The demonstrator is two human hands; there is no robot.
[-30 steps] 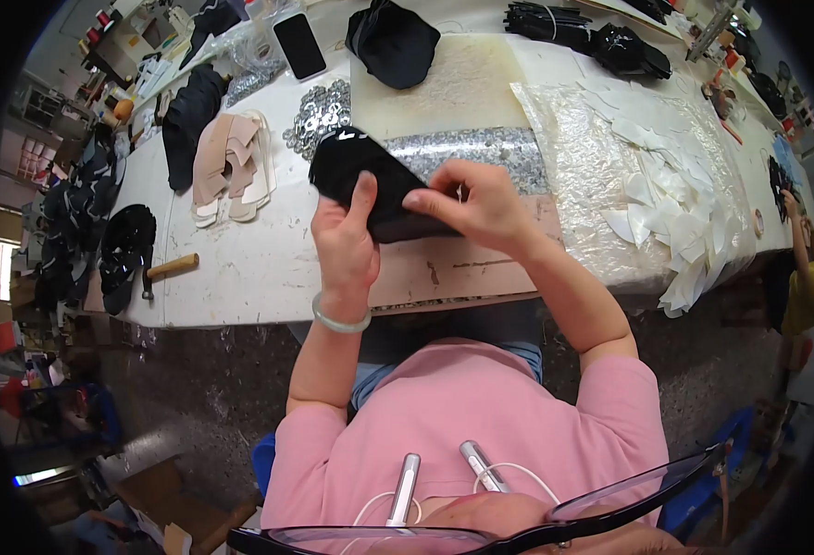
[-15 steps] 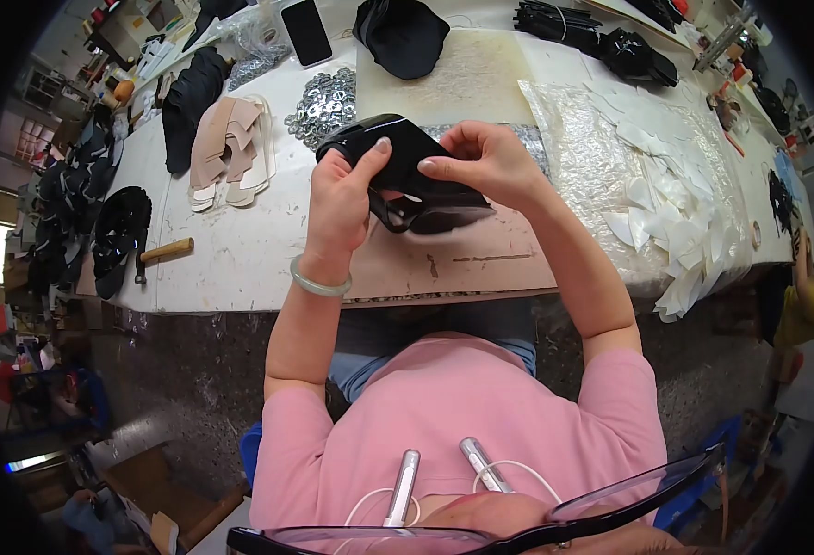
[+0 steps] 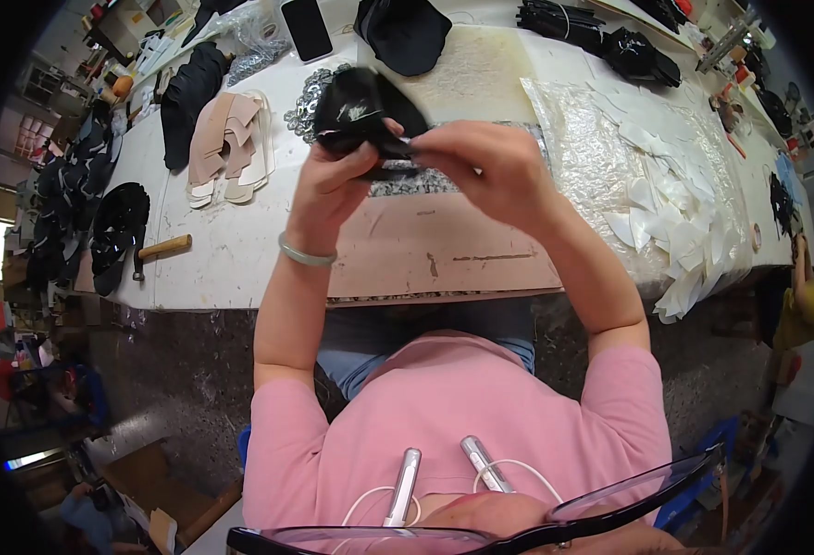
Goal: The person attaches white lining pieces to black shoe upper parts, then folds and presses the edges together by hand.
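Note:
My left hand is wrapped round the lower part of a glossy black piece, which is smeared by motion. My right hand pinches the right edge of the same piece, its thumb and fingers pressed together. The piece is held above the worktable, in front of a heap of small metal rings. Beyond it lies another black fabric piece. Below the hands is a pinkish board at the table's front edge.
Beige cut pieces, a hammer and a glossy black piece lie at the left. A phone is at the back. White cut pieces cover plastic film at the right. A co-worker's arm shows far right.
The black piece has been turned and raised, and its wide glossy part now points up and away. Both hands have shifted; my left hand has gone slightly left.

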